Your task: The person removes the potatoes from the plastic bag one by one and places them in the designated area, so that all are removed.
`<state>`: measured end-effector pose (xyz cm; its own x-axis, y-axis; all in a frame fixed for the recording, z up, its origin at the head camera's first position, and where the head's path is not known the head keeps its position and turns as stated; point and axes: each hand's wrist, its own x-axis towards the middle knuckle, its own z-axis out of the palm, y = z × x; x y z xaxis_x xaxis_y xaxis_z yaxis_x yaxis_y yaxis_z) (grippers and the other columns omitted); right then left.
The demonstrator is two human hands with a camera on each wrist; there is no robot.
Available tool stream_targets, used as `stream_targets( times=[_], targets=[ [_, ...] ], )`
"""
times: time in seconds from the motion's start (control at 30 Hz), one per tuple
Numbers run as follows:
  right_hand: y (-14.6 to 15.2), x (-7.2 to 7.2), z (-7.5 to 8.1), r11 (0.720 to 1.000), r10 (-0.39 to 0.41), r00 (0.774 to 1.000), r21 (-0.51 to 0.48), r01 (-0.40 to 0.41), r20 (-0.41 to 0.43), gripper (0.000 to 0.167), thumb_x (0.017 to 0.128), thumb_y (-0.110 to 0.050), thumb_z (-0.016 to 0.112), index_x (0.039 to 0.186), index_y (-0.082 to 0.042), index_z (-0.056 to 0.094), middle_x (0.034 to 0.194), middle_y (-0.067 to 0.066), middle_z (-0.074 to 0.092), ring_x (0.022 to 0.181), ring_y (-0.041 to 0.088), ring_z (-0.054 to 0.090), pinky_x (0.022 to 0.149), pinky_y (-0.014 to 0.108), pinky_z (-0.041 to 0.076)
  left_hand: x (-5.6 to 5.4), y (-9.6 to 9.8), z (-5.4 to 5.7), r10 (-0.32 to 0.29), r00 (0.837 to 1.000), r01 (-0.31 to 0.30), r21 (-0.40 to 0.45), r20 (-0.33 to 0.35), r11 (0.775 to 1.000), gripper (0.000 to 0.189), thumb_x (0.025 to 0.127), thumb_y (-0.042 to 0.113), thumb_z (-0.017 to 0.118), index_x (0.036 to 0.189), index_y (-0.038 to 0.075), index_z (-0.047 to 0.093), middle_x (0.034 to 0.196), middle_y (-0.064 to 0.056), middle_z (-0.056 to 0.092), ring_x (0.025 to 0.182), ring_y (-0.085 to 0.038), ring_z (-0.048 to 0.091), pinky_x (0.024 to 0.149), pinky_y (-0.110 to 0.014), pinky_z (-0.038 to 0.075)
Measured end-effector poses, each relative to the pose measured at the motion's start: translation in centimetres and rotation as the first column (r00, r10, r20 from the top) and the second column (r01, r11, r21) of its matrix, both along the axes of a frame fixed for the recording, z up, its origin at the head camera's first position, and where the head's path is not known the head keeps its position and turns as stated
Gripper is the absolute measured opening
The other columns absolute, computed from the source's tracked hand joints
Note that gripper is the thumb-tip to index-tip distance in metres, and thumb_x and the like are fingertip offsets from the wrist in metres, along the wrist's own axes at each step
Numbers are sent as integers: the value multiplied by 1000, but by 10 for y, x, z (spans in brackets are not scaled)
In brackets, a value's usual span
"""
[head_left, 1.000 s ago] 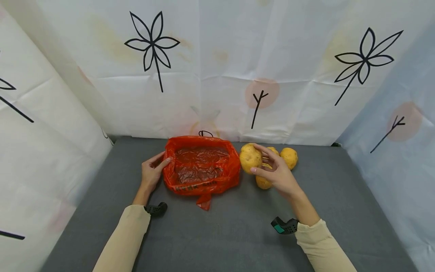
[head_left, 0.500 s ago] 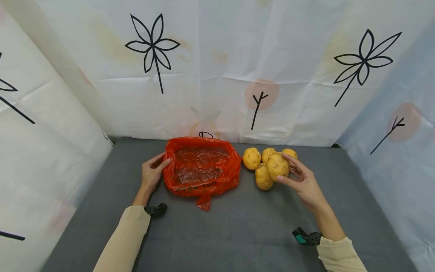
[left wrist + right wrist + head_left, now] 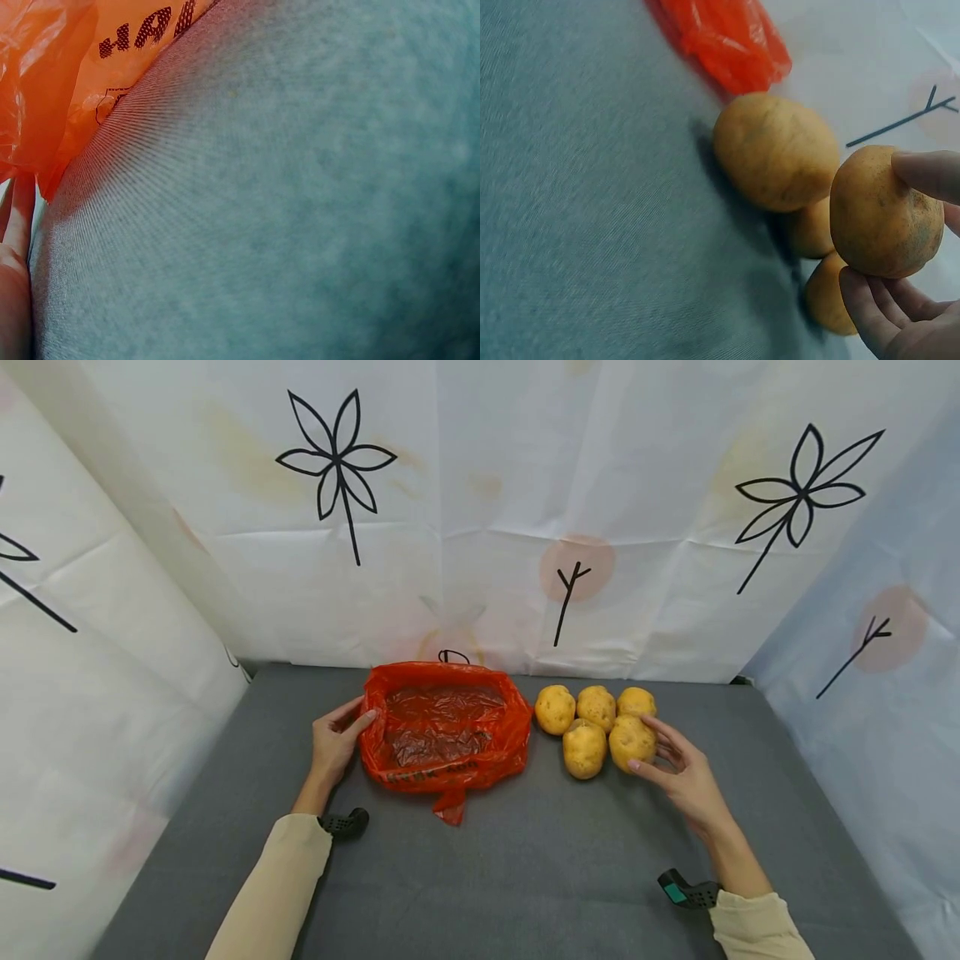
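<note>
An orange-red plastic bag [image 3: 446, 777] lies spread wide with its mouth upward, dark printing on its front. My left hand [image 3: 333, 747] pinches its left rim, thumb over the edge. In the left wrist view, the bag [image 3: 45, 90] shows printed letters, and only part of the left hand [image 3: 15, 277] is visible. My right hand [image 3: 686, 781] holds a yellow potato [image 3: 632, 743] between thumb and fingers, at the front right of a potato group. The right wrist view shows this held potato [image 3: 881, 214] close up. Whether it touches the table is unclear.
Several potatoes sit between bag and right hand: one potato [image 3: 555, 710] close to the bag's right side, another potato [image 3: 584, 750] in front. A grey cloth [image 3: 480, 877] covers the table. White patterned sheets [image 3: 465, 510] stand behind and at both sides.
My right hand has carried the potato from beside the bag rightward and down to the front right of the group. My left hand and the bag have stayed put.
</note>
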<state>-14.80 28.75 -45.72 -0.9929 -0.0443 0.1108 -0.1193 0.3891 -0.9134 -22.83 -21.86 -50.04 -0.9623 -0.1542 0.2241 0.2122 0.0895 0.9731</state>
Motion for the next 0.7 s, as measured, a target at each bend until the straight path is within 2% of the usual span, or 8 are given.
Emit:
stream_targets(
  times=[0.23,0.7],
  targets=[
    [2,-3,-12,997,-55,998,56,55,11,72,94,-12,75,157,-10,40,154,20,38,120,28,48,80,17,48,0,0,0,2,1000,-2,6,6,1000,42,94,4,73,133,-8,63,132,-30,60,104,-6,65,84,-16,53],
    [1,-8,-27,991,-52,999,121,54,-14,73,91,-4,76,155,-8,42,158,25,32,126,41,48,78,13,46,1,0,2,5,1000,-5,2,5,1000,41,94,4,72,133,-9,62,131,-32,60,103,-6,65,83,-16,53]
  ],
)
